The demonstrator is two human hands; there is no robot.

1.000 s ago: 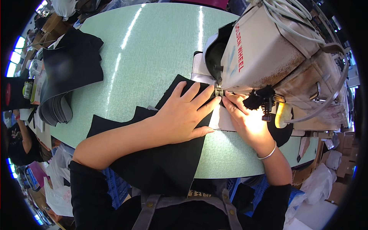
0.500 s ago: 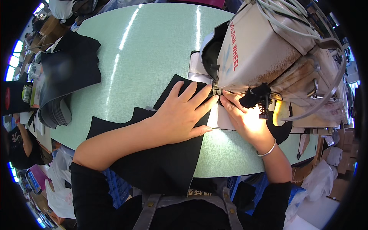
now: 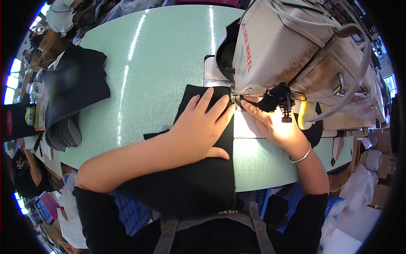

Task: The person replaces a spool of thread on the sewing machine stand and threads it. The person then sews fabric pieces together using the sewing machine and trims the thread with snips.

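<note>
My left hand [image 3: 199, 129] lies flat on a black fabric piece [image 3: 198, 182], fingers spread and thumb apart, fingertips just left of the presser foot [image 3: 236, 98]. The fabric runs from the foot toward me and hangs over the table's near edge. My right hand [image 3: 281, 129] reaches in from the right under the head of a sewing machine [image 3: 279, 46]. Its index finger stretches toward the foot. The other fingers are partly hidden by the machine, and bright lamp light washes out the back of that hand. Whether it touches the fabric I cannot tell.
On the pale green table [image 3: 165, 46], a dark sheet [image 3: 78, 80] lies at the left beside a stack of curved dark pieces [image 3: 63, 133]. A yellow part [image 3: 308, 114] sits by the machine. Blue crates [image 3: 131, 211] and plastic bags [image 3: 72, 211] are below. Another person [image 3: 29, 165] is at far left.
The fabric has turned, so its right edge now runs straight toward me from the foot. Less of its jagged left edge shows. Both hands remain by the foot, and the view has shifted slightly.
</note>
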